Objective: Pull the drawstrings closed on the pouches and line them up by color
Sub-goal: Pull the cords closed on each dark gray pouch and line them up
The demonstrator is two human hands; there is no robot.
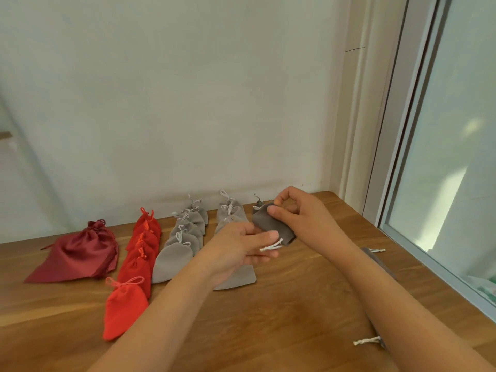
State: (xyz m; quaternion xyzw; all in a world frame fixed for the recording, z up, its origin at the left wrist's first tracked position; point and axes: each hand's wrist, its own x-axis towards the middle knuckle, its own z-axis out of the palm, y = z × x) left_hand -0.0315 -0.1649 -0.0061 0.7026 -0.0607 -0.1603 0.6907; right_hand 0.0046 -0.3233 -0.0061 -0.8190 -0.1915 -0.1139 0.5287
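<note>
I hold a dark gray pouch (271,224) in both hands, just above the back of the wooden table (281,304). My right hand (295,213) pinches the far end of it between my thumb and one finger. My left hand (241,245) pinches the near end, with my thumb pressed on the cloth. A short white string (271,247) pokes out by my left thumb.

To the left of the pouch, more pouches lie in rows that run from the wall (188,103) toward me. Right beside my hands is a row of light gray pouches (230,216), and my left arm covers part of it. Next comes another light gray row (182,237). Then comes a row of bright red pouches (139,251), and the closest red one (124,307) is the biggest in my view. At the far left lies a pile of shiny dark red pouches (77,253).

Under my right arm two more white strings (367,340) stick out from dark pouches that I can barely see. A window (456,157) is on my right.
</note>
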